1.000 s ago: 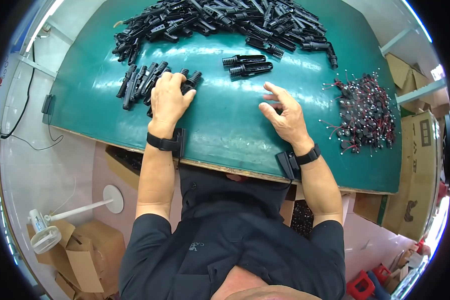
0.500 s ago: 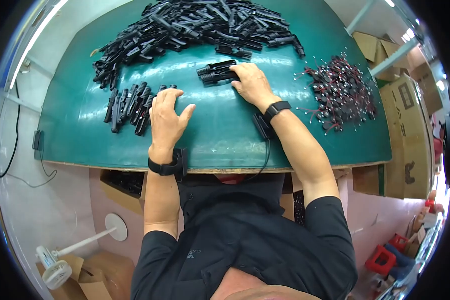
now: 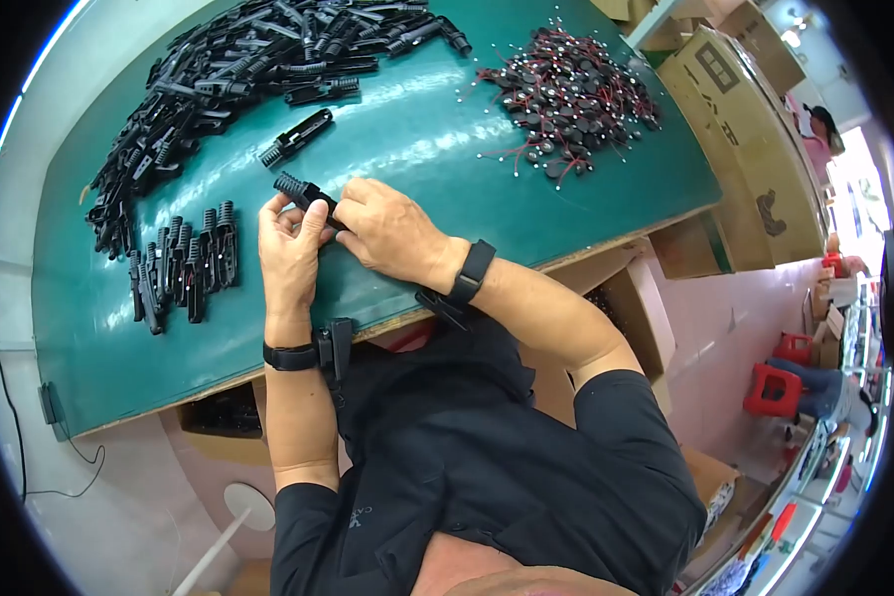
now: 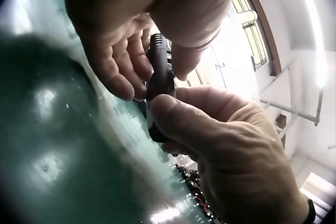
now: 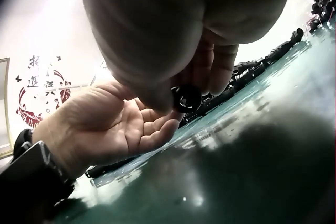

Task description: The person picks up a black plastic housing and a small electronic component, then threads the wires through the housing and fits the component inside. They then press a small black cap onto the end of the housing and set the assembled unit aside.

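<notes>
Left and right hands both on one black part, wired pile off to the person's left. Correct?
Not quite: the wired pile is to the person's right, per the head view. Left hand and right hand are both on one black part.

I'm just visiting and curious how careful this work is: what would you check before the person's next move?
1. Held black part secure: ok; the left hand and right hand both grip it.
2. Ribbed end uncovered: ok; it sticks out beyond the fingers.
3. Inside of the held part: cannot tell; fingers hide much of it.
4. Lined-up group separate from the big pile: ok; bare green table lies between.
5. Both hands free to pick up wired discs: not ok; both are occupied.
</notes>
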Tool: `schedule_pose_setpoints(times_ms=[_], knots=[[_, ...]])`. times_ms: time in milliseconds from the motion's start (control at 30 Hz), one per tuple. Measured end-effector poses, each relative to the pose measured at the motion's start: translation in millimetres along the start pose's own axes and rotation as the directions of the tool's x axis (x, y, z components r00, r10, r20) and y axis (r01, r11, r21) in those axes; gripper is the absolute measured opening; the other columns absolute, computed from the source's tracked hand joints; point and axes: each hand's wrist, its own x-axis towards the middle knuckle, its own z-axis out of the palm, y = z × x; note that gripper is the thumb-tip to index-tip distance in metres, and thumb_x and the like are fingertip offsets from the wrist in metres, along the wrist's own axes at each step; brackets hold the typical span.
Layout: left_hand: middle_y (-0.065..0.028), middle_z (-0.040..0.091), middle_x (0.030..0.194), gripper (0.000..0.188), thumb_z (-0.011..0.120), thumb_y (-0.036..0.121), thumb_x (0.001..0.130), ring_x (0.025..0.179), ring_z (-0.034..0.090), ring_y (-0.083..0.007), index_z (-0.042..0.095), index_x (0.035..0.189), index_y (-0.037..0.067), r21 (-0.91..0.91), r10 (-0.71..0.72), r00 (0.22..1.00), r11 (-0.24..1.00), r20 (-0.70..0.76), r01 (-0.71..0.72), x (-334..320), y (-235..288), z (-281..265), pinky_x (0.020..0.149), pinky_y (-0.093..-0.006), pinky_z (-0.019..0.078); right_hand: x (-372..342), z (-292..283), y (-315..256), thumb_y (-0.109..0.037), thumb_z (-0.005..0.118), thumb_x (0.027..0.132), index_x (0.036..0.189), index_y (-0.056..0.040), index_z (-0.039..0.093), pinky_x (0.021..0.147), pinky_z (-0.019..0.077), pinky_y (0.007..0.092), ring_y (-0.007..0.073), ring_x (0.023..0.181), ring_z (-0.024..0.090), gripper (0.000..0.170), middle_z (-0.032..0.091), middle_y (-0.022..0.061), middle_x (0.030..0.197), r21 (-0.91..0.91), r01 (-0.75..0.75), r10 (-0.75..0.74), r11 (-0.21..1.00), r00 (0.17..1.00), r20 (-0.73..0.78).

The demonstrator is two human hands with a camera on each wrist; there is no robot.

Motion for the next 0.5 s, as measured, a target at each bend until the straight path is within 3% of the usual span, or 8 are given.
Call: schedule_pose_setpoints(times_ms=[300,367,433,500], knots=[[-0.0061,0.066,0.104,0.040,0.071,0.009,0.100,0.087,0.069,-0.0118,0.054,0.133,-0.005,0.212,0.061,0.991,0.973,0.121,-0.086,-5,-1,6,0.072,-0.0245,0.0560,-23,-29,2,-0.005,0.076,0.081,0.103,-0.0053,0.070,0.086,0.0561,0.0425,0.0342,0.100,0.067,0.022,0.066,0.0120,0.103,0.091,0.114,-0.124,0.989,0.985,0.117],[-0.0059,0.066,0.105,0.037,0.069,0.008,0.100,0.087,0.068,-0.0110,0.055,0.133,-0.004,0.148,0.037,0.995,0.988,0.093,-0.051,-9,0,-2,0.074,-0.0237,0.0555,-28,-62,32,-0.004,0.073,0.084,0.105,-0.0052,0.072,0.086,0.0567,0.0425,0.0342,0.098,0.068,0.021,0.068,0.0132,0.103,-0.018,0.100,-0.099,0.995,0.993,0.061],[-0.0058,0.066,0.105,0.036,0.068,0.007,0.100,0.088,0.068,-0.0106,0.056,0.132,-0.003,0.106,0.021,0.997,0.994,0.079,-0.030,-9,1,-6,0.075,-0.0234,0.0553,-36,-105,75,-0.003,0.069,0.087,0.104,-0.0056,0.074,0.085,0.0568,0.0432,0.0341,0.097,0.068,0.018,0.069,0.0138,0.099,-0.227,-0.016,0.014,0.974,1.000,-0.012],[-0.0065,0.065,0.109,0.035,0.065,0.006,0.102,0.091,0.068,-0.0123,0.055,0.134,-0.004,0.096,0.025,0.994,0.995,0.103,-0.035,-9,3,-8,0.080,-0.0250,0.0560,-49,-142,115,-0.003,0.066,0.089,0.103,-0.0059,0.074,0.085,0.0566,0.0428,0.0337,0.097,0.068,0.017,0.068,0.0128,0.101,-0.477,-0.105,0.097,0.873,0.994,-0.041]])
